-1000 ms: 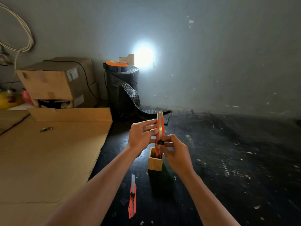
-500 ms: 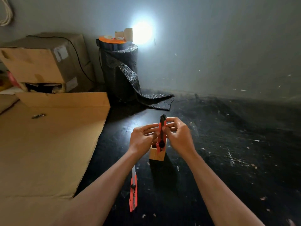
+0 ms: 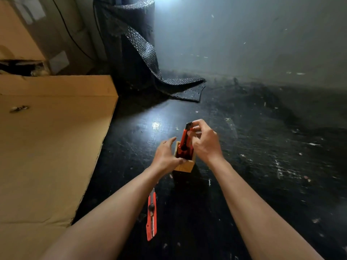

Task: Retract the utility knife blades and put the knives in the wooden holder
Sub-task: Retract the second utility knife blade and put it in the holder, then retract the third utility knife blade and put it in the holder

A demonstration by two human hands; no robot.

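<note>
A small wooden holder (image 3: 185, 167) stands on the black floor in the middle of the view. An orange utility knife (image 3: 185, 140) stands in it, lower end inside, black top sticking out, no blade showing. My right hand (image 3: 203, 142) pinches the knife's upper part. My left hand (image 3: 165, 155) rests against the holder's left side, fingers apart. A second orange utility knife (image 3: 151, 214) lies flat on the floor nearer to me, under my left forearm, with its blade out at the far end.
A large flat cardboard sheet (image 3: 50, 147) covers the floor on the left, with a small metal object (image 3: 18, 108) on it. Cardboard boxes (image 3: 37, 34) and a dark roll of bubble wrap (image 3: 135, 45) stand against the grey wall behind.
The knife's blade has been drawn in, and the knife has gone down from in front of me into the holder. My left hand let go of it and dropped to the holder's side.
</note>
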